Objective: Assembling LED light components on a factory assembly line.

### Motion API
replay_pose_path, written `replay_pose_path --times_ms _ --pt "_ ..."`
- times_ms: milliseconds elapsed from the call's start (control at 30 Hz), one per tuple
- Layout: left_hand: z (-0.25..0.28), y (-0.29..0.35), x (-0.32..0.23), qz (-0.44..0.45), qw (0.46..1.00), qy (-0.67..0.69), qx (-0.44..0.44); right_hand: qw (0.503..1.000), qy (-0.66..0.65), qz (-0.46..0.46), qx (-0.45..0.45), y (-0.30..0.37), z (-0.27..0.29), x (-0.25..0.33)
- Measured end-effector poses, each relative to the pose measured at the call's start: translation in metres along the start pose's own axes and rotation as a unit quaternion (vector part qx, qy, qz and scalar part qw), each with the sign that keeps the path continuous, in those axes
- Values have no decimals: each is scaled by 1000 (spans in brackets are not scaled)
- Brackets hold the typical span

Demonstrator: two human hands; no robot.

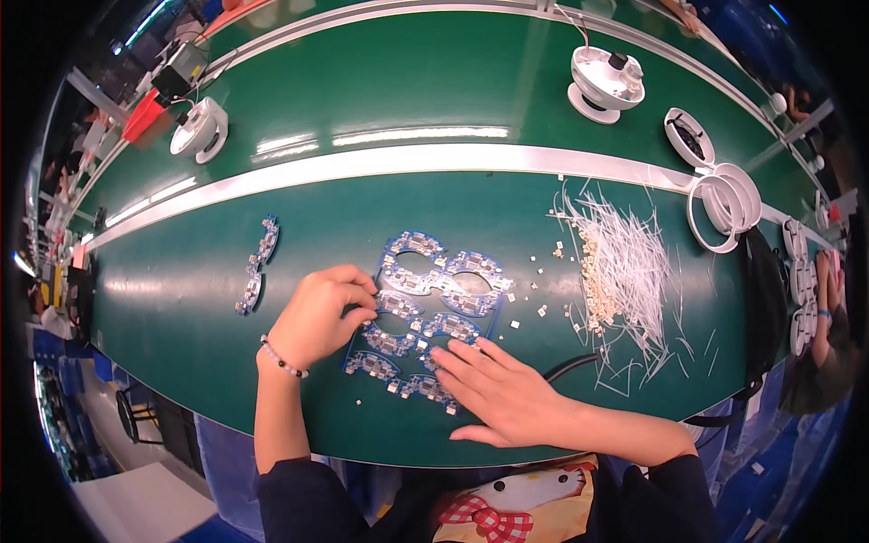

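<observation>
A panel of blue circuit boards [471, 303] with curved cut-outs lies flat on the green table in front of me. Small white and dark components cover it. At its left edge, my left hand [321, 312] has its fingers curled and closed on the board; the fingertips are partly hidden. My right hand [493, 394] rests palm down with fingers stretched over the panel's lower right, covering part of it. To the left of the panel lies a separate strip of curved blue boards [249, 294], apart from both hands.
Right of the panel is a heap of thin white wires [629, 271] with small cream connectors [593, 294], several scattered loose. A black cable [570, 365] runs near my right hand. White lamp-like housings [602, 81] and white rings [724, 204] stand farther back. Another person's arm [824, 299] shows far right.
</observation>
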State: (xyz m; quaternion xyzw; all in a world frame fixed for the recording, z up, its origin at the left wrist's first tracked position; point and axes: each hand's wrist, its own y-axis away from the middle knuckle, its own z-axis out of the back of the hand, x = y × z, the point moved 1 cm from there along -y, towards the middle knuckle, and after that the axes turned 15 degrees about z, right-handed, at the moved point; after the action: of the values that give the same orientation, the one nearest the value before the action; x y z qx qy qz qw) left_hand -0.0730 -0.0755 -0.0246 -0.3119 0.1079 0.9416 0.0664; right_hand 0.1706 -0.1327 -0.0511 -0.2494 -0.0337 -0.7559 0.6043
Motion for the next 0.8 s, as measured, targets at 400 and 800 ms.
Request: replay_pose_path --times_ms 400,800 --pt "-3 3 -29 -99 976 -31 -190 999 -7 20 -29 0 -6 -4" --pt "-12 -2 -18 -67 994 28 -80 999 -5 15 -42 4 -4 -5"
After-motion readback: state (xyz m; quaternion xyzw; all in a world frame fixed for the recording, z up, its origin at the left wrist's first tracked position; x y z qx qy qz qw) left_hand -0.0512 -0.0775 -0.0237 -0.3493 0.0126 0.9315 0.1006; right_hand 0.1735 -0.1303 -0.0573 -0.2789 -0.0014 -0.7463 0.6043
